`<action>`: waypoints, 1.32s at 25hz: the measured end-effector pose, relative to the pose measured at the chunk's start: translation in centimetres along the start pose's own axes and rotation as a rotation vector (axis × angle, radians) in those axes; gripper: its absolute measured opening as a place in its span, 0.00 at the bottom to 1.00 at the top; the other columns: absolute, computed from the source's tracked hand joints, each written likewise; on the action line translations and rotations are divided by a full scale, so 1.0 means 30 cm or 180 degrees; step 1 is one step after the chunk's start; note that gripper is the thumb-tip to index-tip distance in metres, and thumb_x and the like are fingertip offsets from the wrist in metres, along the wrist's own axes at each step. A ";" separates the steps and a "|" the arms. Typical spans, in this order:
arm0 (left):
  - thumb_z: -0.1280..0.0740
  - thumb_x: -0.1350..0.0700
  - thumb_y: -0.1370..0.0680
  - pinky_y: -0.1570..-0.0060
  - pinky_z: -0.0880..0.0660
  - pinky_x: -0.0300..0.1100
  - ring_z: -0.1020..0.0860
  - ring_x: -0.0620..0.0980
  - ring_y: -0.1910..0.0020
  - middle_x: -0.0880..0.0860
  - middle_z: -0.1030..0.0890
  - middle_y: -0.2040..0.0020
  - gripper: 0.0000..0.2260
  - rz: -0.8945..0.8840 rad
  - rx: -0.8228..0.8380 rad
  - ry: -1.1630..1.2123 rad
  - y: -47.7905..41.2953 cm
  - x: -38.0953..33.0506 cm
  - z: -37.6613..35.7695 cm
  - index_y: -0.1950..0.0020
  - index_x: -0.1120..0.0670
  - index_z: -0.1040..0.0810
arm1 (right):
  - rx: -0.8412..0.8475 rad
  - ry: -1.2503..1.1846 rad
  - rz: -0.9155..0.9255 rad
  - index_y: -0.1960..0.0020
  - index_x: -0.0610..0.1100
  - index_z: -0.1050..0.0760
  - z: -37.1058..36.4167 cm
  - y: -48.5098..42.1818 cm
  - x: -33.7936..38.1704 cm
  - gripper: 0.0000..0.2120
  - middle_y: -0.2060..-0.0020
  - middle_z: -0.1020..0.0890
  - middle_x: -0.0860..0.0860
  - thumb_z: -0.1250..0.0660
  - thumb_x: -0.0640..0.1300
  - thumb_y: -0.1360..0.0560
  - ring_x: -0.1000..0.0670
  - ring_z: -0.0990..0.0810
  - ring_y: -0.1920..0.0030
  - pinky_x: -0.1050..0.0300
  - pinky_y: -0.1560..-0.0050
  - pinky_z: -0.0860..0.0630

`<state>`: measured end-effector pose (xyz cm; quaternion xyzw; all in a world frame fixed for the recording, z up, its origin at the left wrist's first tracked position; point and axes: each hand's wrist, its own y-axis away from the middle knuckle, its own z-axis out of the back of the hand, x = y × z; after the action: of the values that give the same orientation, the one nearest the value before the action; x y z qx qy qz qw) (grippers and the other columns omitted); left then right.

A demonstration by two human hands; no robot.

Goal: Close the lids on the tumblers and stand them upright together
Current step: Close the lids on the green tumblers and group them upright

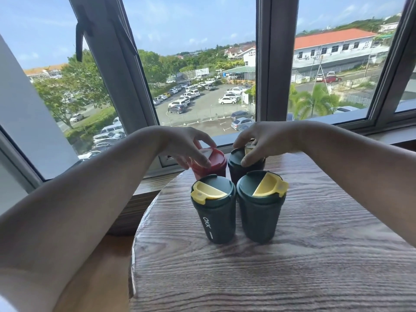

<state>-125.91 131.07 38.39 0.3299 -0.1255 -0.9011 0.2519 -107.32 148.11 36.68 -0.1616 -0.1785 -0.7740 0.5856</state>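
Wood-grain table [292, 255] bears four upright tumblers [213, 219], clustered together.

My forearms [94, 183] are bare from wrist to past the elbow. My left hand [186, 147] and right hand [258, 143] are slim-fingered. A sliver of pale cloth [3, 306], perhaps a sleeve, edges my left upper arm.
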 end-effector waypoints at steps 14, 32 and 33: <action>0.18 0.59 0.31 0.48 0.15 0.52 0.19 0.59 0.41 0.55 0.26 0.35 0.27 -0.0107 -0.0097 -0.0004 0.002 -0.012 -0.030 0.34 0.46 0.20 | -0.0246 0.0295 0.0192 0.35 0.47 0.21 -0.017 0.012 0.012 0.26 0.42 0.19 0.53 0.23 0.50 0.32 0.51 0.21 0.41 0.54 0.38 0.23; 0.23 0.66 0.28 0.39 0.19 0.56 0.22 0.59 0.35 0.53 0.25 0.32 0.25 -0.0130 0.0028 0.0552 0.037 -0.002 -0.026 0.34 0.49 0.21 | 0.0209 -0.0328 -0.0004 0.36 0.54 0.21 0.000 0.023 0.000 0.31 0.36 0.22 0.54 0.27 0.48 0.40 0.54 0.24 0.38 0.50 0.33 0.25; 0.23 0.66 0.28 0.39 0.19 0.56 0.21 0.59 0.36 0.53 0.25 0.34 0.24 -0.0135 0.0001 0.0516 0.040 -0.002 -0.027 0.35 0.49 0.20 | 0.0193 -0.0296 -0.0019 0.36 0.53 0.21 -0.001 0.022 -0.001 0.31 0.36 0.22 0.53 0.27 0.49 0.40 0.52 0.24 0.37 0.47 0.33 0.25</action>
<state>-124.89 130.05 38.27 0.4043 -0.0978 -0.8765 0.2421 -106.68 147.97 36.71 -0.1790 -0.2294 -0.7616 0.5790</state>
